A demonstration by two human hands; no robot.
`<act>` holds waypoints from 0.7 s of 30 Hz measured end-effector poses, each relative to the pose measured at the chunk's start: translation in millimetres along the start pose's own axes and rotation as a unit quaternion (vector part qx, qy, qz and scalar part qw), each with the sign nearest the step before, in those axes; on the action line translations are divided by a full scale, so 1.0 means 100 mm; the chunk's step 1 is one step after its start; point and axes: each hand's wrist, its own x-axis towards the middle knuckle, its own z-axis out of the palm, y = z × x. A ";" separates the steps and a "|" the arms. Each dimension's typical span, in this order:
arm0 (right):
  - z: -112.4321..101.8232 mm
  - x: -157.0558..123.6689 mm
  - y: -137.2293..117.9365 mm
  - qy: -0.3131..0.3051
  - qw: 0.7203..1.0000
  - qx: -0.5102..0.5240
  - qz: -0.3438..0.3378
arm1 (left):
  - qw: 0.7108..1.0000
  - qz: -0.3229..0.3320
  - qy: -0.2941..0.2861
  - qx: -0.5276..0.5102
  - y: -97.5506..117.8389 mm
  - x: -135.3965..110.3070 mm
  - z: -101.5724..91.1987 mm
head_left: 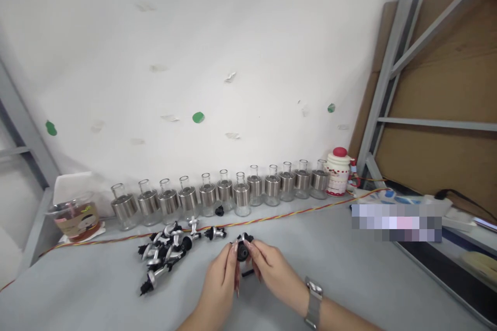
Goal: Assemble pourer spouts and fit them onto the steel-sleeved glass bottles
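Observation:
My left hand (221, 274) and my right hand (274, 269) meet in front of me. Their fingertips pinch a black-and-silver bottle stopper (243, 252) from both sides, its round dark end facing me. Just below it, between the hands, a short black piece (247, 272) shows; whether it touches the fingers I cannot tell. To the left lies a loose pile of similar black-and-silver stoppers (166, 248), with a single stopper (215, 233) apart from it, nearer my hands. A small black part (219, 210) rests by the bottles.
Several glass bottles with steel sleeves (241, 196) stand in a row along the wall. A cup of brown drink (77, 220) is at the left, a white jar with red lid (337, 173) at the right. A twisted red-yellow wire (267, 219) crosses the table (97, 289).

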 end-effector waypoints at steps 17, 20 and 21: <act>-0.02 -0.02 -0.04 -0.038 0.993 0.113 0.004 | 0.998 0.022 -0.049 -0.021 0.07 -0.07 0.01; -0.02 -0.03 -0.05 -0.050 0.990 0.135 0.004 | 0.998 0.030 -0.058 0.005 0.09 -0.07 0.01; -0.01 -0.03 -0.04 -0.054 0.989 0.138 0.005 | 0.998 0.031 -0.057 0.014 0.09 -0.07 0.01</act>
